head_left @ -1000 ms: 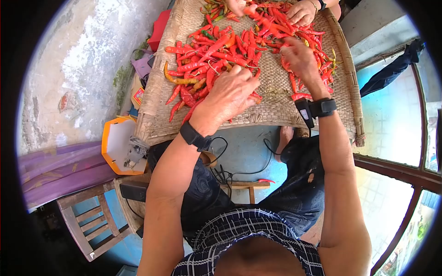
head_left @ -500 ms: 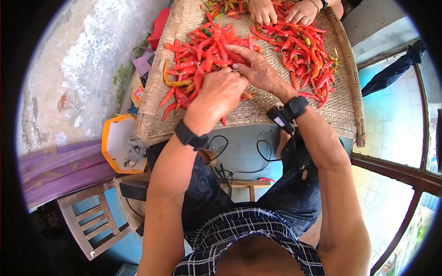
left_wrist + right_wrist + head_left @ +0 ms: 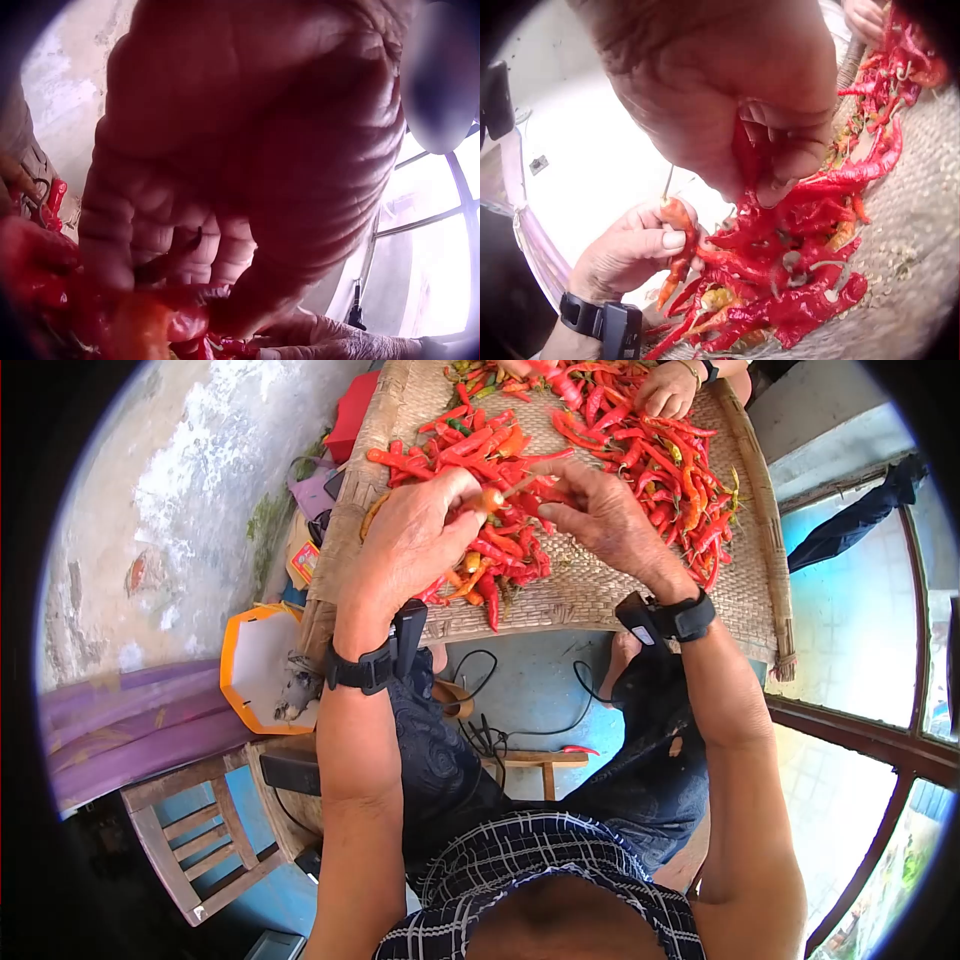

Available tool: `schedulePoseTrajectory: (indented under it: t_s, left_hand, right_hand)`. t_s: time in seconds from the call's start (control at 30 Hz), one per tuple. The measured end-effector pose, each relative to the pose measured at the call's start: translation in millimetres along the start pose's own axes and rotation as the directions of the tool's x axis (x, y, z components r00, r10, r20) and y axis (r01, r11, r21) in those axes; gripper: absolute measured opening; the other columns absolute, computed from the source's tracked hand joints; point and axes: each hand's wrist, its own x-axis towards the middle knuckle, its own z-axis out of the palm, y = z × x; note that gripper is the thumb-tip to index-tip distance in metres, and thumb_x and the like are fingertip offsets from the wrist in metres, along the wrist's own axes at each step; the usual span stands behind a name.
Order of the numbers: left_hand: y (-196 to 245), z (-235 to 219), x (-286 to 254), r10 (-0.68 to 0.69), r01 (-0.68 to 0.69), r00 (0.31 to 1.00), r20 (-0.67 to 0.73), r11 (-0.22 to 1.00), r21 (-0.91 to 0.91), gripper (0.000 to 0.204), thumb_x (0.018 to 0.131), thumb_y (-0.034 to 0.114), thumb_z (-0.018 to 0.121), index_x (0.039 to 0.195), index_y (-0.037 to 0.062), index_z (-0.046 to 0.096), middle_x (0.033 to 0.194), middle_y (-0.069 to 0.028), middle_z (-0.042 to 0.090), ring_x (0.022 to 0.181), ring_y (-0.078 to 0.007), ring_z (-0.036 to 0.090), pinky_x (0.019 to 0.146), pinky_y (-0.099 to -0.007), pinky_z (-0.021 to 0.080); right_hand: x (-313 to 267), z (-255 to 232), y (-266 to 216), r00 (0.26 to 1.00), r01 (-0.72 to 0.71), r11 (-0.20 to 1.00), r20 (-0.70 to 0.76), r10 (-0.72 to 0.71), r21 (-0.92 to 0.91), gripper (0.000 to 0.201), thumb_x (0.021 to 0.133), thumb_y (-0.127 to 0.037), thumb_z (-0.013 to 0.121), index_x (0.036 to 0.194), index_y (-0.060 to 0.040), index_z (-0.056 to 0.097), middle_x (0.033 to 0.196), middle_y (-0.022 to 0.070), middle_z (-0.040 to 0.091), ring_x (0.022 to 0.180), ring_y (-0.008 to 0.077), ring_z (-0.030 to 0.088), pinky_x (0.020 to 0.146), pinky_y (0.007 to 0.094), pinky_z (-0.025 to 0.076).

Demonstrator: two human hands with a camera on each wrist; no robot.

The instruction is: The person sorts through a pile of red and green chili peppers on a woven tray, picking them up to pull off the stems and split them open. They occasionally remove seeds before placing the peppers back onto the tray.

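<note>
My left hand [image 3: 412,542] pinches an orange-red chili pepper [image 3: 679,225] between thumb and fingers. Its pale stem sticks up, clear in the right wrist view. Across from it, my right hand [image 3: 612,528] has thumb and fingers curled around a red chili pepper [image 3: 744,154], partly hidden by the palm. Both hands are over a heap of red chili peppers [image 3: 492,565], with a few orange and yellowish ones among them. A second heap of red chili peppers [image 3: 690,490] lies to the right on the same woven mat [image 3: 600,595].
Another person's hand [image 3: 668,388] works at the far heap. An orange-rimmed box [image 3: 250,670] stands left of the mat, near a wooden chair [image 3: 200,840]. Below, cables [image 3: 540,734] cross the floor, and a window [image 3: 850,620] is on the right.
From together in the heap, my hands have drawn apart. The left has lifted and turned, bringing up an orange-red chili pepper; the right has shifted right. The other person's hands have moved too.
</note>
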Motion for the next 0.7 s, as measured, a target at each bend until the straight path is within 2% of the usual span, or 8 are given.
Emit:
schedulePoseTrajectory:
  t_s: [0.07, 0.23, 0.3, 0.43, 0.5, 0.57, 0.6, 0.7]
  left_hand:
    - [-1, 0, 0, -0.016, 0.012, 0.993, -0.118, 0.999, -0.036, 0.018, 0.085, 0.012, 0.057, 0.096, -0.0012, 0.055, 0.078, -0.0075, 0.061, 0.071, -0.0123, 0.055, 0.064, -0.0278, 0.044]
    - [7, 4, 3, -0.036, 0.011, 0.97, -0.241, 0.995, -0.103, 0.018, 0.085, 0.013, 0.058, 0.096, -0.0014, 0.055, 0.083, -0.0064, 0.061, 0.076, -0.008, 0.055, 0.068, -0.024, 0.044]
    - [7, 13, 7, 0.021, -0.093, 0.976, -0.216, 0.94, -0.329, 0.016, 0.085, 0.012, 0.059, 0.094, -0.0011, 0.056, 0.084, -0.0065, 0.061, 0.076, -0.0073, 0.055, 0.067, -0.0233, 0.044]
    - [15, 23, 10, 0.136, -0.166, 0.982, -0.13, 0.952, -0.256, 0.014, 0.082, 0.01, 0.062, 0.089, 0.0015, 0.053, 0.082, -0.0048, 0.061, 0.072, -0.0086, 0.054, 0.064, -0.0251, 0.044]
    - [18, 24, 11, 0.113, -0.14, 0.985, -0.128, 0.965, -0.223, 0.016, 0.08, 0.009, 0.063, 0.088, 0.0021, 0.051, 0.079, -0.0051, 0.059, 0.068, -0.0111, 0.052, 0.063, -0.0272, 0.043]
    - [15, 27, 13, 0.18, -0.211, 0.966, -0.185, 0.963, -0.165, 0.017, 0.08, 0.009, 0.064, 0.088, 0.0018, 0.051, 0.077, -0.0067, 0.057, 0.066, -0.0155, 0.052, 0.064, -0.03, 0.044]
    - [15, 28, 13, 0.117, -0.149, 0.982, -0.148, 0.963, -0.224, 0.019, 0.079, 0.01, 0.064, 0.09, 0.002, 0.05, 0.078, -0.0076, 0.058, 0.068, -0.0191, 0.054, 0.065, -0.032, 0.044]
    - [11, 30, 14, 0.188, -0.21, 0.968, -0.167, 0.969, -0.127, 0.02, 0.08, 0.011, 0.064, 0.092, 0.0028, 0.05, 0.082, -0.0068, 0.058, 0.073, -0.0156, 0.056, 0.066, -0.0313, 0.044]
  right_hand:
    - [-2, -4, 1, 0.994, 0.069, 0.997, -0.083, -0.071, -0.027, 0.04, 0.08, -0.003, 0.061, 0.119, -0.0056, 0.053, 0.082, 0.0064, 0.06, 0.074, 0.0117, 0.057, 0.069, 0.0272, 0.048]
    - [-6, -12, -17, 0.991, 0.053, 0.998, -0.12, -0.055, -0.016, 0.043, 0.08, 0.001, 0.057, 0.122, -0.0055, 0.05, 0.08, 0.0021, 0.056, 0.073, 0.0074, 0.055, 0.069, 0.0236, 0.047]
    - [-5, -13, -23, 0.995, 0.029, 0.984, -0.101, -0.011, 0.178, 0.039, 0.082, 0.002, 0.057, 0.12, -0.0036, 0.05, 0.082, 0.0013, 0.057, 0.072, 0.0068, 0.056, 0.068, 0.0226, 0.048]
    - [-4, -11, -33, 1.0, -0.011, 0.91, -0.019, 0.021, 0.415, 0.035, 0.084, -0.003, 0.06, 0.118, -0.0025, 0.051, 0.083, 0.0023, 0.059, 0.068, 0.0084, 0.059, 0.061, 0.0222, 0.05]
    - [-3, -11, -36, 0.999, -0.016, 0.908, -0.023, 0.028, 0.419, 0.033, 0.084, -0.003, 0.06, 0.117, -0.0019, 0.052, 0.083, 0.0026, 0.06, 0.068, 0.0085, 0.059, 0.06, 0.022, 0.05]
    - [-3, -12, -33, 0.999, 0.0, 0.914, -0.031, 0.013, 0.405, 0.031, 0.086, -0.007, 0.06, 0.116, -0.0005, 0.053, 0.083, 0.0037, 0.061, 0.067, 0.009, 0.059, 0.06, 0.0219, 0.05]
    - [-4, -12, -30, 1.0, 0.003, 0.907, -0.025, 0.008, 0.42, 0.032, 0.086, -0.008, 0.061, 0.116, -0.0006, 0.053, 0.083, 0.0039, 0.062, 0.068, 0.0092, 0.06, 0.061, 0.0222, 0.05]
    - [-7, -11, -27, 0.999, 0.015, 0.901, -0.043, 0.004, 0.433, 0.03, 0.086, -0.01, 0.063, 0.113, -0.0006, 0.056, 0.084, 0.0044, 0.063, 0.071, 0.0099, 0.062, 0.064, 0.0233, 0.052]
